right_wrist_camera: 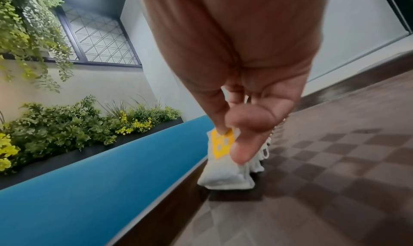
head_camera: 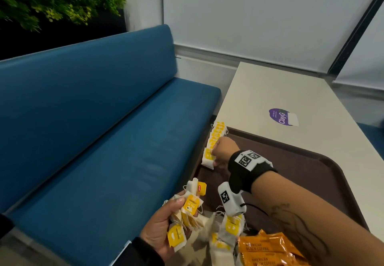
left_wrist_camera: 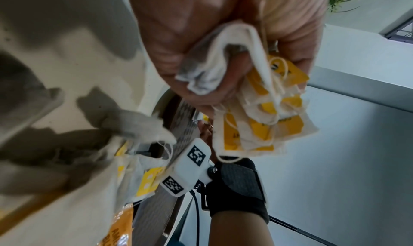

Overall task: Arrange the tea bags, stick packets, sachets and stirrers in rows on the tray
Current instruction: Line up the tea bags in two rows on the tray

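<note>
A brown tray [head_camera: 291, 182] lies on a white table [head_camera: 280, 87]. Several tea bags with yellow tags form a row [head_camera: 217, 133] along the tray's left edge. My right hand [head_camera: 214, 158] is at the near end of that row; in the right wrist view its fingers [right_wrist_camera: 242, 143] pinch the tag of the nearest tea bag [right_wrist_camera: 223, 174], which rests on the tray [right_wrist_camera: 335, 161]. My left hand [head_camera: 176, 213] hovers left of the tray and grips a bunch of tea bags [left_wrist_camera: 257, 112]. Loose tea bags [head_camera: 227, 232] and orange coffee sachets [head_camera: 268, 249] lie at the tray's near end.
A blue padded bench [head_camera: 104, 124] runs along the table's left side, with plants [head_camera: 52, 1] behind it. A purple sticker [head_camera: 280, 116] is on the table beyond the tray. The tray's middle and right part is bare.
</note>
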